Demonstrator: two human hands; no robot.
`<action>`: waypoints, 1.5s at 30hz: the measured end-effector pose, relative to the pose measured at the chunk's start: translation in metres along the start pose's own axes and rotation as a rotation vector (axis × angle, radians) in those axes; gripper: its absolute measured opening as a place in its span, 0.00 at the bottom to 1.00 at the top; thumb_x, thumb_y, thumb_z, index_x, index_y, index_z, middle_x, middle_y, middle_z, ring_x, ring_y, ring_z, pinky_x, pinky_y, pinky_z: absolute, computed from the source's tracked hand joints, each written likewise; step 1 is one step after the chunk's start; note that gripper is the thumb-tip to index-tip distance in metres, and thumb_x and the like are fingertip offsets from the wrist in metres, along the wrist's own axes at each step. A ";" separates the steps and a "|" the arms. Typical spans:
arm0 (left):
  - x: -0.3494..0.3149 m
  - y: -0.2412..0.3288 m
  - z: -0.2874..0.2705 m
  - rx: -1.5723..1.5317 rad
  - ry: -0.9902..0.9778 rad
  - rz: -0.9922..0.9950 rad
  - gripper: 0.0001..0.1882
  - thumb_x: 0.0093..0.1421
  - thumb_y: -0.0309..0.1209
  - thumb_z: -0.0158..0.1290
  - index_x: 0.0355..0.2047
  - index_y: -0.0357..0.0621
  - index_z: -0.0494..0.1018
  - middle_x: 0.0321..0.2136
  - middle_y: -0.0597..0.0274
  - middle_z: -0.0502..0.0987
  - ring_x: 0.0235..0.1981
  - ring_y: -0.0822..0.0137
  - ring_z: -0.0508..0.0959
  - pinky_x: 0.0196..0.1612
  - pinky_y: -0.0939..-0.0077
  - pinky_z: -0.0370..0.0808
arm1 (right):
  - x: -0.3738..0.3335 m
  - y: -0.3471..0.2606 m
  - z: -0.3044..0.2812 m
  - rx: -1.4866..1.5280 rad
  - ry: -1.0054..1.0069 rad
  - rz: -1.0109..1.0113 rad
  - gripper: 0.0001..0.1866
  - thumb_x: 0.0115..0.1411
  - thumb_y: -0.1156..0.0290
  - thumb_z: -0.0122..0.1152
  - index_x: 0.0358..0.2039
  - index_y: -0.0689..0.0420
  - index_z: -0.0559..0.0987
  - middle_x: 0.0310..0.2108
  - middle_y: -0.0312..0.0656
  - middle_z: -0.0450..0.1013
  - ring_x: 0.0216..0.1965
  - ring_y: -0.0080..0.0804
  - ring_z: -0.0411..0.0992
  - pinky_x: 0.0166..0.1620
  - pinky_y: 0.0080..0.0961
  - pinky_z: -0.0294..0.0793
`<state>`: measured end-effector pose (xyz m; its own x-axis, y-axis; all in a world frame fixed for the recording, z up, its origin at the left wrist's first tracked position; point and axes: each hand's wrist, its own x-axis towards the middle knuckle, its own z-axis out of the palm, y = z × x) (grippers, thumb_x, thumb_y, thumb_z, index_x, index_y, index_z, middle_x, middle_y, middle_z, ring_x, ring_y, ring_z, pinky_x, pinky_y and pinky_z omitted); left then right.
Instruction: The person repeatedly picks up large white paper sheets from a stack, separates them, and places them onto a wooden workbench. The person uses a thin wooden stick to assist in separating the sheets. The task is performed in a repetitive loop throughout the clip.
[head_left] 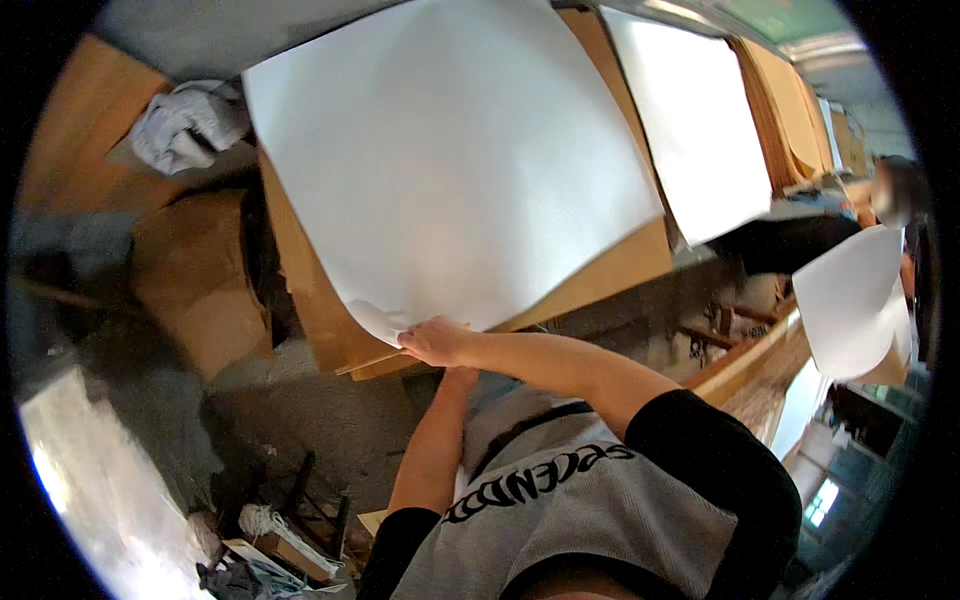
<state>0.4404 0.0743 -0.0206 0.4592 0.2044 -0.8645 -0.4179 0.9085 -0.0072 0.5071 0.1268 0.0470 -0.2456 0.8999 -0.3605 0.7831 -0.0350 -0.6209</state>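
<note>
A large white sheet (440, 170) lies over brown cardboard (600, 265) in front of me, its near edge curling upward. My right hand (435, 342) reaches across to the left and is closed on the near left corner of this sheet. My left hand is hidden under my right hand and wrist; only its forearm (430, 445) shows, coming up from below. What the left fingers do cannot be seen. Close by the right hand, a thin pale edge or strip (372, 362) sticks out along the cardboard's near side.
Another white sheet (695, 120) lies to the right, beside a stack of brown board (785, 105). At the far right a person (895, 195) is beside a curved white sheet (855, 305). A crumpled grey cloth (190, 125) and a cardboard box (200, 270) are on the left.
</note>
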 end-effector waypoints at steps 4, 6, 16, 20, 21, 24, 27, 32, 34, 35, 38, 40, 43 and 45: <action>-0.001 -0.001 -0.007 0.261 0.074 -0.006 0.12 0.57 0.39 0.45 0.35 0.44 0.67 0.25 0.62 0.71 0.22 0.69 0.71 0.24 0.77 0.67 | -0.063 0.024 -0.047 0.312 0.176 0.177 0.17 0.56 0.57 0.48 0.36 0.58 0.74 0.20 0.45 0.73 0.21 0.36 0.72 0.27 0.28 0.72; 0.005 0.001 -0.012 0.536 0.096 -0.035 0.12 0.58 0.38 0.44 0.35 0.44 0.67 0.24 0.62 0.71 0.22 0.69 0.71 0.24 0.78 0.67 | -0.104 0.051 -0.062 1.110 0.086 0.723 0.17 0.56 0.57 0.50 0.34 0.59 0.74 0.15 0.43 0.70 0.15 0.29 0.70 0.21 0.25 0.72; 0.001 0.008 -0.017 0.583 0.207 0.001 0.12 0.59 0.39 0.43 0.35 0.43 0.67 0.27 0.63 0.71 0.25 0.69 0.71 0.27 0.78 0.67 | -0.272 0.270 -0.037 1.943 1.393 0.960 0.14 0.59 0.67 0.45 0.43 0.61 0.68 0.33 0.41 0.71 0.27 0.22 0.70 0.15 0.11 0.55; -0.002 0.005 -0.014 0.560 0.130 -0.007 0.13 0.58 0.39 0.45 0.37 0.44 0.67 0.29 0.63 0.70 0.29 0.68 0.70 0.30 0.77 0.66 | -0.274 0.305 -0.053 1.973 1.277 1.035 0.10 0.57 0.67 0.49 0.35 0.60 0.71 0.27 0.38 0.70 0.21 0.19 0.65 0.13 0.11 0.51; -0.004 0.005 -0.012 0.561 0.128 0.002 0.13 0.58 0.40 0.45 0.37 0.44 0.67 0.29 0.64 0.70 0.29 0.68 0.70 0.30 0.77 0.66 | -0.270 0.308 -0.055 1.922 1.264 1.085 0.09 0.56 0.67 0.51 0.32 0.60 0.70 0.26 0.37 0.69 0.20 0.18 0.63 0.13 0.12 0.50; -0.007 0.002 -0.012 0.556 0.126 0.020 0.14 0.57 0.40 0.47 0.37 0.44 0.67 0.29 0.64 0.70 0.29 0.68 0.70 0.31 0.77 0.66 | -0.250 0.292 -0.086 1.685 1.225 1.240 0.12 0.51 0.66 0.58 0.21 0.57 0.67 0.18 0.33 0.63 0.15 0.17 0.58 0.12 0.14 0.47; -0.010 0.002 -0.013 0.537 0.101 0.008 0.14 0.56 0.39 0.48 0.37 0.44 0.67 0.30 0.64 0.71 0.29 0.68 0.71 0.31 0.77 0.67 | -0.241 0.285 -0.085 1.479 1.199 1.216 0.08 0.53 0.67 0.55 0.27 0.58 0.69 0.20 0.36 0.68 0.15 0.18 0.61 0.12 0.14 0.48; -0.023 0.012 -0.036 0.576 -0.023 -0.080 0.15 0.52 0.32 0.53 0.39 0.41 0.66 0.36 0.62 0.72 0.29 0.68 0.72 0.33 0.78 0.70 | -0.282 0.296 -0.050 1.629 1.239 0.986 0.12 0.57 0.70 0.48 0.41 0.61 0.67 0.31 0.47 0.73 0.15 0.19 0.65 0.12 0.13 0.52; -0.036 0.015 -0.036 0.545 0.021 -0.036 0.14 0.55 0.35 0.51 0.38 0.42 0.65 0.34 0.63 0.71 0.31 0.68 0.70 0.34 0.75 0.69 | -0.299 0.289 -0.040 1.548 1.320 1.047 0.11 0.58 0.68 0.47 0.38 0.61 0.67 0.31 0.49 0.73 0.23 0.26 0.72 0.11 0.14 0.54; -0.037 0.019 -0.047 0.483 0.052 0.000 0.14 0.55 0.36 0.50 0.38 0.43 0.65 0.33 0.62 0.71 0.31 0.68 0.70 0.34 0.75 0.68 | -0.308 0.283 -0.039 1.560 1.236 1.042 0.10 0.58 0.67 0.47 0.38 0.59 0.66 0.31 0.47 0.73 0.20 0.24 0.71 0.10 0.15 0.52; -0.035 0.021 -0.074 0.303 0.096 0.149 0.15 0.58 0.40 0.45 0.40 0.45 0.62 0.28 0.62 0.70 0.28 0.67 0.70 0.28 0.74 0.67 | -0.325 0.274 -0.026 1.551 1.293 0.964 0.13 0.59 0.65 0.46 0.41 0.58 0.62 0.36 0.47 0.72 0.26 0.22 0.72 0.13 0.13 0.57; -0.044 0.026 -0.066 0.252 0.206 0.213 0.14 0.59 0.40 0.44 0.39 0.46 0.61 0.28 0.61 0.69 0.26 0.66 0.71 0.26 0.74 0.67 | -0.332 0.264 -0.020 1.559 1.306 0.930 0.13 0.59 0.65 0.46 0.41 0.58 0.62 0.36 0.48 0.72 0.25 0.21 0.71 0.14 0.12 0.59; -0.037 0.039 -0.066 0.216 0.312 0.304 0.13 0.60 0.41 0.41 0.38 0.47 0.60 0.26 0.61 0.69 0.21 0.66 0.70 0.21 0.73 0.65 | -0.343 0.257 -0.011 1.563 1.297 0.931 0.13 0.60 0.65 0.45 0.41 0.58 0.62 0.36 0.50 0.72 0.24 0.21 0.70 0.15 0.11 0.61; -0.035 0.047 -0.065 0.186 0.343 0.378 0.12 0.60 0.41 0.41 0.37 0.47 0.60 0.25 0.62 0.68 0.21 0.67 0.70 0.20 0.73 0.65 | -0.344 0.258 -0.007 1.572 1.283 0.946 0.12 0.60 0.66 0.44 0.41 0.59 0.62 0.35 0.50 0.72 0.24 0.21 0.70 0.17 0.11 0.63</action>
<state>0.3539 0.0861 -0.0236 0.0084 0.4269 -0.9043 -0.3442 0.8503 0.3982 0.7980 -0.1887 0.0155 0.7084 0.1135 -0.6966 -0.6863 -0.1194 -0.7174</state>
